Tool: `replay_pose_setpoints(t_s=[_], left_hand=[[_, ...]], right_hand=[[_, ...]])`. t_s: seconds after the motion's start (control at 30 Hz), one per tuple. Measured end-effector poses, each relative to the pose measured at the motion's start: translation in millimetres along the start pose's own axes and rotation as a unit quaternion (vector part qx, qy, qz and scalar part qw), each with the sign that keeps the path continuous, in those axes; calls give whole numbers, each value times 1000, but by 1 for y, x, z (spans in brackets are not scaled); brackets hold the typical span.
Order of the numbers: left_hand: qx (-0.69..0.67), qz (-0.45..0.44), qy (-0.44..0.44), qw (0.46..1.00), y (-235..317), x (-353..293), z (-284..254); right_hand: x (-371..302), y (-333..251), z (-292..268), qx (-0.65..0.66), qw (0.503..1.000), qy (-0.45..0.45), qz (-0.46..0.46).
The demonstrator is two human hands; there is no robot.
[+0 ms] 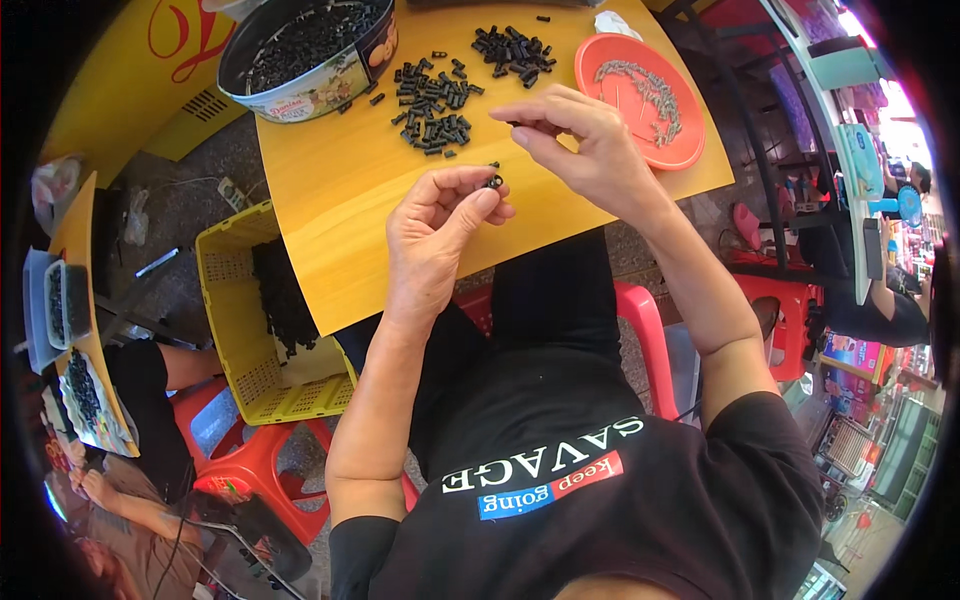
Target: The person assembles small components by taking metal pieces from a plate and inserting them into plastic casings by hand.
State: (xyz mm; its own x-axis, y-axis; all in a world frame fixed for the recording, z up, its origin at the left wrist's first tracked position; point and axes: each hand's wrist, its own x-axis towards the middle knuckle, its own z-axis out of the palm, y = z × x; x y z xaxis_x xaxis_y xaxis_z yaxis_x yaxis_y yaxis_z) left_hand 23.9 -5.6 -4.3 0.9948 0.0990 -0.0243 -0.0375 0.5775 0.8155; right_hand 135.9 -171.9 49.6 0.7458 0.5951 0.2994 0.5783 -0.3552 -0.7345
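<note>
Over the near part of the yellow table [345, 225], my left hand [438, 215] pinches a small black cylindrical part [494, 182] between thumb and fingers. A round opening shows at its end. My right hand [590, 140] hovers to the right and a little farther off, its thumb and index finger closed on a small dark piece [516, 124] that is mostly hidden. Beyond my hands lie two loose piles of similar black parts, a nearer pile [432, 105] and a farther pile [512, 52]. A red plate [690, 140] beside my right hand holds many small greyish pieces.
A large tub [300, 100] full of black parts stands at the far left of the table. Below the left edge is a yellow crate [235, 330] with black pieces inside. Red stools [265, 480] stand on the floor. Other people sit at both sides.
</note>
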Motion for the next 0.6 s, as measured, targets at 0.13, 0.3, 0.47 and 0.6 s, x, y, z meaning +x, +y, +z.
replay_pose_setpoints(t_s=[0.13, 0.3, 0.47, 0.6], left_hand=[[3, 2, 2, 1000, -2, 0, 2], [22, 6, 17, 1000, -2, -1, 5], [54, 0, 25, 998, -2, 0, 9], [75, 12, 29, 997, 0, -1, 14]], right_hand=[[-19, -12, 5, 163, 984, 20, 66], [-34, -13, 17, 217, 972, 30, 82], [-39, -13, 18, 244, 965, 51, 75], [-40, -14, 7, 179, 982, 13, 65]])
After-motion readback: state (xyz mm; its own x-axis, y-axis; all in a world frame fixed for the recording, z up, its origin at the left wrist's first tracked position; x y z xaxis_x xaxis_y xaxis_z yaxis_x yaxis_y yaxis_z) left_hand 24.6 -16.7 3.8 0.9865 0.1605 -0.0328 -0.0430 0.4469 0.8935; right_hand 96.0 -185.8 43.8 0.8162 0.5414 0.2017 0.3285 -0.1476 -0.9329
